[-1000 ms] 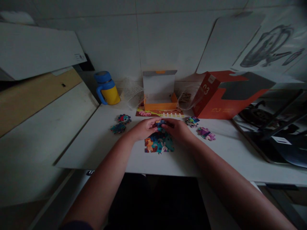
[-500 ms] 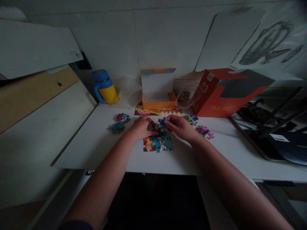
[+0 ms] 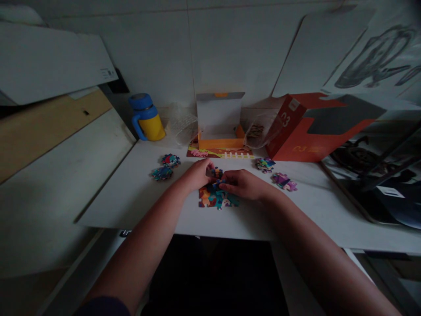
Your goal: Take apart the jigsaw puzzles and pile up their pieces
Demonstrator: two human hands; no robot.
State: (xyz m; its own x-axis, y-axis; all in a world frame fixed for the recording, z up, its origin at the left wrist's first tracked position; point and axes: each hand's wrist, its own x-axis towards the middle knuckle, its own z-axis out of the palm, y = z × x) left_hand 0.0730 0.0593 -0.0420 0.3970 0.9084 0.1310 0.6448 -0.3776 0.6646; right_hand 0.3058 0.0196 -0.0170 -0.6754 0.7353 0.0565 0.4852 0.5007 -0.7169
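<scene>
A partly joined jigsaw puzzle (image 3: 219,201) lies on the table in front of me, with a white rabbit and an orange animal on its near pieces. My left hand (image 3: 199,174) curls around its upper left edge, thumb and fingertips against the pieces. Between the thumb and fingers of my right hand (image 3: 242,184) is a small blue puzzle piece (image 3: 217,183), held low over the middle of the puzzle. My hands hide part of the joined pieces, so I cannot tell whether the held piece touches them.
Loose puzzle pieces lie in piles left (image 3: 162,173) and right (image 3: 265,164). Behind the puzzle stand an open orange box (image 3: 221,143) on a picture sheet (image 3: 200,152), plastic bags (image 3: 182,127), a blue-yellow flask (image 3: 150,123) and a red box (image 3: 297,140). A white panel (image 3: 82,153) borders the left.
My right hand has brought the blue piece down and nearer me, from the puzzle's far edge to over its middle. My left hand stays at the left edge. The view has shifted slightly.
</scene>
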